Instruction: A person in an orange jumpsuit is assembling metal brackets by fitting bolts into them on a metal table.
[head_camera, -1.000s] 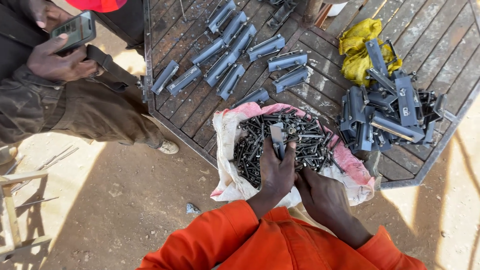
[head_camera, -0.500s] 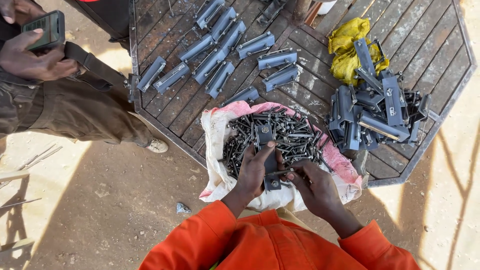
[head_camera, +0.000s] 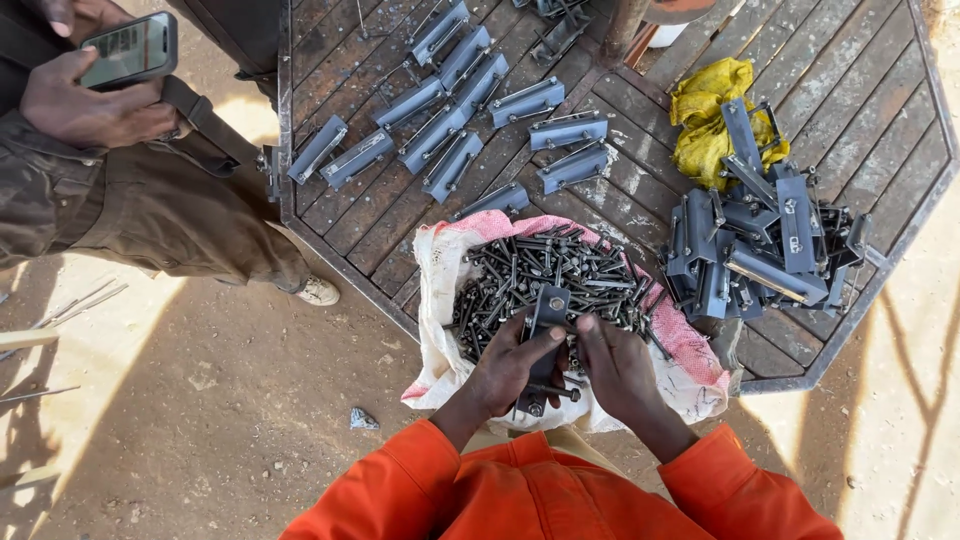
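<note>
head view: left hand (head_camera: 510, 365) gripping bracket (head_camera: 545, 330)

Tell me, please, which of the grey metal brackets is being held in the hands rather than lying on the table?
The bracket over the sack of bolts: the left hand grips it, the right hand touches it.

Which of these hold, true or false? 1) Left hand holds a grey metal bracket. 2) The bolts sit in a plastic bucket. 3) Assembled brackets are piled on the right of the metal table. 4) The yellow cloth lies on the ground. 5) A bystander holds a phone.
1) True: the left hand grips a grey metal bracket, with the right hand at it.
2) False: the bolts lie in an open white sack.
3) True: the bracket pile sits on the metal table.
4) False: the yellow cloth lies on the table.
5) True: the phone.
</note>
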